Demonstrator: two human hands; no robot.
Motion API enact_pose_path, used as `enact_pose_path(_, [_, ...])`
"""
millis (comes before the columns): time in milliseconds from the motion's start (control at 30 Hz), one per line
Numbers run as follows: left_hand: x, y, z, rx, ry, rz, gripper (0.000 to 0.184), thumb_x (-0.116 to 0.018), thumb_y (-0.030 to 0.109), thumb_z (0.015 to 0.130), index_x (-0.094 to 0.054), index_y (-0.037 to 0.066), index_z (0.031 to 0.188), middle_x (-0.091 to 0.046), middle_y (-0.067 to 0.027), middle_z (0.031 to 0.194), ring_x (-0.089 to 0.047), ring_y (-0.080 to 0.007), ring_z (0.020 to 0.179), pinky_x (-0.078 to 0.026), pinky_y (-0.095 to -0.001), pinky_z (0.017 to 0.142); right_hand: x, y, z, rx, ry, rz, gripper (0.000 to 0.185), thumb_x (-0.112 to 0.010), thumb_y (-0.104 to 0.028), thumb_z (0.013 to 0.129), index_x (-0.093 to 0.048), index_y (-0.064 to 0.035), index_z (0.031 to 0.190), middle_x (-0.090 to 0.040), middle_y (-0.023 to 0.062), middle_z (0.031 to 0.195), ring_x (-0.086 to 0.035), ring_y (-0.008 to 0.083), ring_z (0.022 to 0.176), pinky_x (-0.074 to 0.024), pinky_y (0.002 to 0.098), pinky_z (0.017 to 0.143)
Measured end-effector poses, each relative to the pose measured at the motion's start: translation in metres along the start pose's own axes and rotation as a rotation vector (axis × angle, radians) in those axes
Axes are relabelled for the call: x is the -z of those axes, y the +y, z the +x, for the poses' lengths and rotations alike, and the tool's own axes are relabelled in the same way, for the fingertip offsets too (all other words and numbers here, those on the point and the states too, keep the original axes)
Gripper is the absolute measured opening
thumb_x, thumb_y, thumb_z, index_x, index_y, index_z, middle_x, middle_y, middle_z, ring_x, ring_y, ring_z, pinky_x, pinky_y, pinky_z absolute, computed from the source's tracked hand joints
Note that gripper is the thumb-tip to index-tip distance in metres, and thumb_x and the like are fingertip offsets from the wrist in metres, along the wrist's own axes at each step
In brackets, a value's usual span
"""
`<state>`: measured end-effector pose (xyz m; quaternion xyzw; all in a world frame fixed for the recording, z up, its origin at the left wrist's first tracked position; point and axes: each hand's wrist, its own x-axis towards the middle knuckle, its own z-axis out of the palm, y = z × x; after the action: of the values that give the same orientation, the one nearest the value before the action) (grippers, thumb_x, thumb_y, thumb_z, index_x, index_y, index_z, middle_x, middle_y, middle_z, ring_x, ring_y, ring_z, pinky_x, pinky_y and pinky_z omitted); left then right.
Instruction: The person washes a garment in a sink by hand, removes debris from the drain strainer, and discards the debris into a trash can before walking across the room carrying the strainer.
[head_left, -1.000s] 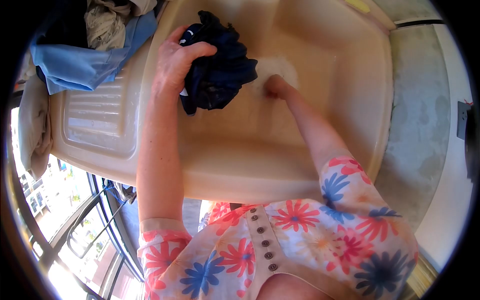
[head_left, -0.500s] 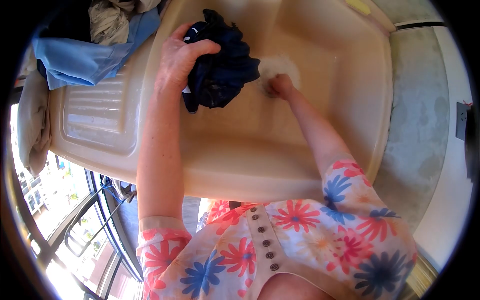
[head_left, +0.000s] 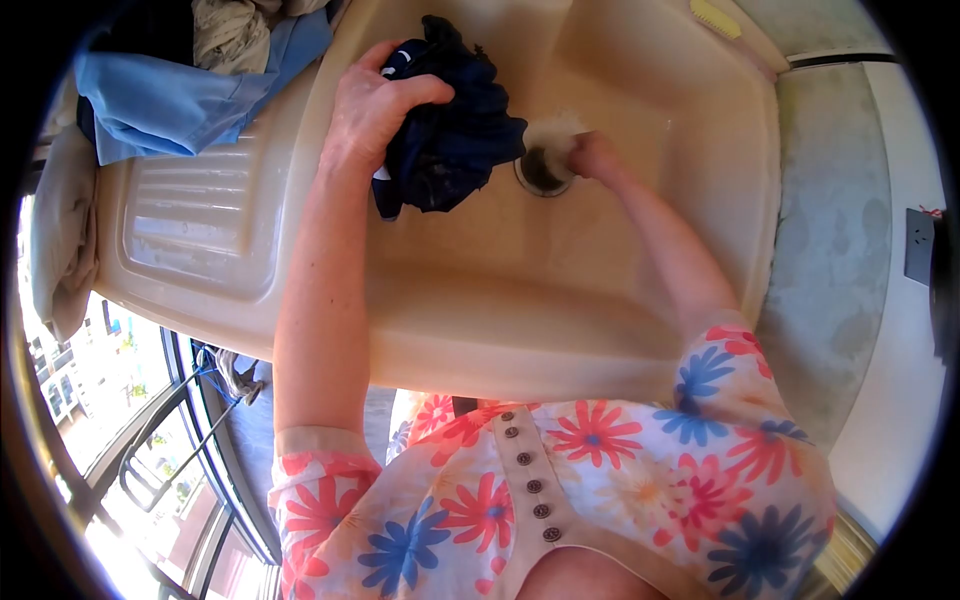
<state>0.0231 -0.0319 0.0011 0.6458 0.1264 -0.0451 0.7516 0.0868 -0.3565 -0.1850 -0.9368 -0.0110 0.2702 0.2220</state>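
My left hand point(head_left: 372, 115) is closed around a bunched dark navy garment point(head_left: 452, 125) and holds it up over the left part of the beige sink point(head_left: 540, 285). White marks show on the cloth by my fingers. Just right of the round drain point(head_left: 543, 172) is my right hand point(head_left: 594, 157), its fingers curled together. Whatever they may hold is hidden. The drain opening looks dark inside its metal rim, with whitish suds point(head_left: 555, 130) behind it.
A ribbed draining board point(head_left: 195, 215) adjoins the sink on the left. Blue cloth point(head_left: 165, 100) and beige cloth point(head_left: 228, 40) are heaped at its far end. A yellow brush point(head_left: 716, 18) lies on the far right rim. A window point(head_left: 110, 370) stands at lower left.
My right hand has moved from over the drain to its right side, uncovering the dark opening. My left hand still holds the garment in nearly the same place.
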Motion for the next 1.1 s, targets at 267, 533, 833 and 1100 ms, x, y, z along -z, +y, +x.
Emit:
enact_pose_path(267, [-0.001, -0.001, 0.000, -0.006, -0.003, -0.020, 0.050, -0.070, 0.003, 0.060, -0.056, -0.006, 0.107, -0.064, -0.0125, 0.087, -0.063, -0.0201, 0.075, -0.053, -0.0291, 0.070, 0.031, 0.018, -0.015, 0.006, 0.061, -0.072, 0.021, -0.062, -0.016, 0.069, -0.067, -0.0033, 0.084, -0.065, 0.0192, 0.082, -0.064, 0.0306, 0.077, -0.0504, 0.0372, 0.070])
enact_pose_path(533, [0.001, -0.004, 0.002, 0.013, -0.011, 0.011, 0.050, -0.070, 0.004, 0.060, -0.056, -0.004, 0.107, -0.064, -0.0115, 0.086, -0.062, -0.0195, 0.075, -0.052, -0.0284, 0.070, 0.029, 0.041, -0.037, 0.032, 0.100, -0.211, 0.022, -0.061, -0.018, 0.071, -0.066, -0.0033, 0.087, -0.064, 0.0199, 0.083, -0.063, 0.0340, 0.079, -0.0493, 0.0405, 0.074])
enact_pose_path(833, [0.003, -0.006, 0.002, 0.036, -0.018, 0.025, 0.051, -0.069, 0.003, 0.061, -0.055, -0.004, 0.109, -0.064, -0.0117, 0.088, -0.062, -0.0199, 0.076, -0.052, -0.0284, 0.071, -0.003, 0.045, -0.079, 0.113, 0.087, -0.225, 0.027, -0.061, -0.020, 0.074, -0.061, -0.0011, 0.094, -0.062, 0.0210, 0.093, -0.061, 0.0351, 0.083, -0.0490, 0.0413, 0.073])
enact_pose_path(1100, [0.005, -0.011, 0.004, 0.039, -0.029, 0.067, 0.053, -0.070, 0.004, 0.060, -0.055, -0.003, 0.110, -0.064, -0.0120, 0.089, -0.063, -0.0202, 0.077, -0.052, -0.0288, 0.071, -0.066, 0.122, -0.047, 0.165, 0.157, 0.355, 0.023, -0.063, -0.011, 0.075, -0.058, -0.0030, 0.095, -0.059, 0.0190, 0.093, -0.060, 0.0344, 0.086, -0.0498, 0.0397, 0.074])
